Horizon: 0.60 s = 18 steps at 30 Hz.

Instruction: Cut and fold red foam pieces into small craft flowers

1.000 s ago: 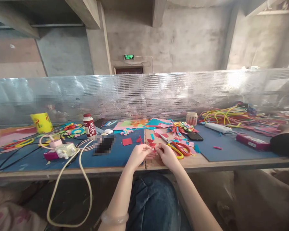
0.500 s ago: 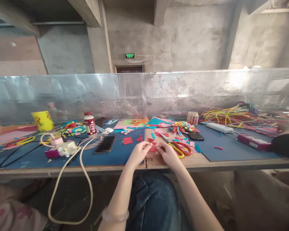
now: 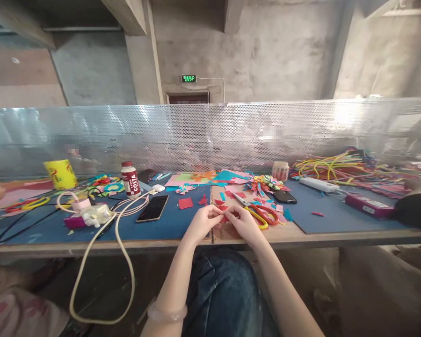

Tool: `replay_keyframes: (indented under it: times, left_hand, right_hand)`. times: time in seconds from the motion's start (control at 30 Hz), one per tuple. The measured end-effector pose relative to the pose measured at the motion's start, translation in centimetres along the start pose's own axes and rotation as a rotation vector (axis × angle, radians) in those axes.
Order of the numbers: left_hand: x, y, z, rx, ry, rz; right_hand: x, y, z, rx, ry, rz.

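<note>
Along a cluttered workbench (image 3: 282,231), at six o'clock, left hand (image 3: 204,223) and right hand (image 3: 244,223) pinch red paper (image 3: 224,219), probably light, easily creased, best held by edges.

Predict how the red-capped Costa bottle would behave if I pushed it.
The red-capped bottle stands upright and looks tall for its base, so it might tip. Its rounded body would probably roll once down.

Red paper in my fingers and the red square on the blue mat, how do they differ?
The held paper is pinched between the fingers of the left hand and right hand; the square lies flat on the blue mat. The held paper is mostly hidden by the fingers, while the square shows whole. Both are red.
</note>
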<state>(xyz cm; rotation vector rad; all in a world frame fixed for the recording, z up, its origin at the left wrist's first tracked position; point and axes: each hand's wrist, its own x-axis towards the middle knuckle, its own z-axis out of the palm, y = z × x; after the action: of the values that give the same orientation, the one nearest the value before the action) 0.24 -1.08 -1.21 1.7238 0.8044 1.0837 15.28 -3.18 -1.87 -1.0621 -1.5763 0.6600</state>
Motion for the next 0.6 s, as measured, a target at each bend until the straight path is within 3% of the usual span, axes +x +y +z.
replay_keyframes:
  times: [0.2, 0.4, 0.5, 0.6]
  left_hand:
    - [-0.1, 0.3, 0.2, 0.0, 0.002, -0.044]
    - [0.4, -0.4, 0.0, -0.122, 0.166, -0.031]
    - [0.6, -0.7, -0.1, -0.161, 0.195, -0.023]
    - [0.6, -0.7, 0.0, -0.204, 0.206, -0.04]
  right_hand:
    - [-0.2, -0.2, 0.0, -0.003, -0.002, 0.006]
    - [0.0, -0.2, 0.1, -0.018, 0.11, -0.011]
    - [0.0, 0.3, 0.5, -0.149, 0.186, -0.09]
    - [-0.1, 1.0, 1.2, -0.331, 0.286, -0.272]
